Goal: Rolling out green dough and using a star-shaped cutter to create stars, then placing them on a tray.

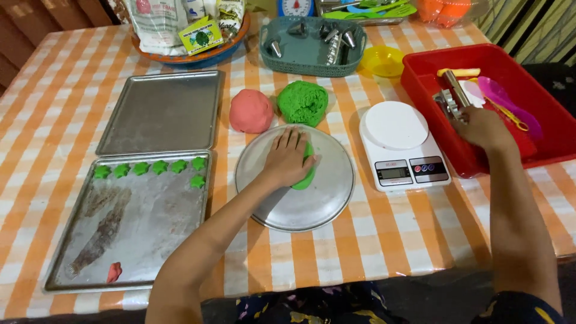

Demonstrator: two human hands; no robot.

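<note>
- While the left hand (288, 157) lies flat, fingers spread, on a piece of green dough (307, 174), that piece rests on the round metal plate (312, 204) at the middle of the checked tablecloth (384, 240).
- The right hand (485, 129) reaches into the red bin (426, 78) and closes around a metal cutter (453, 96); the exact finger grip is partly hidden.
- Handling, green dough: it is judged soft, light and pliable. It likely deforms under palm pressure and may stick slightly to skin or metal. Take hold at the edge showing past the fingers on the right side of the hand, lifting from beneath so it does not stretch or tear.
- Handling, metal cutter: it is judged rigid and light, with thin edges. Grip it by the upper body, away from the cutting end.
- Appearance: the pressed dough is bright green, smooth and mostly covered by the hand. A larger green dough lump (303, 103) with a rough surface and a pink dough ball (251, 110) sit just beyond the plate, side by side.
- Surroundings: a white digital scale (401, 144) stands between plate and bin. The near baking tray (132, 222) carries small green star shapes (150, 168) along its far edge.
</note>
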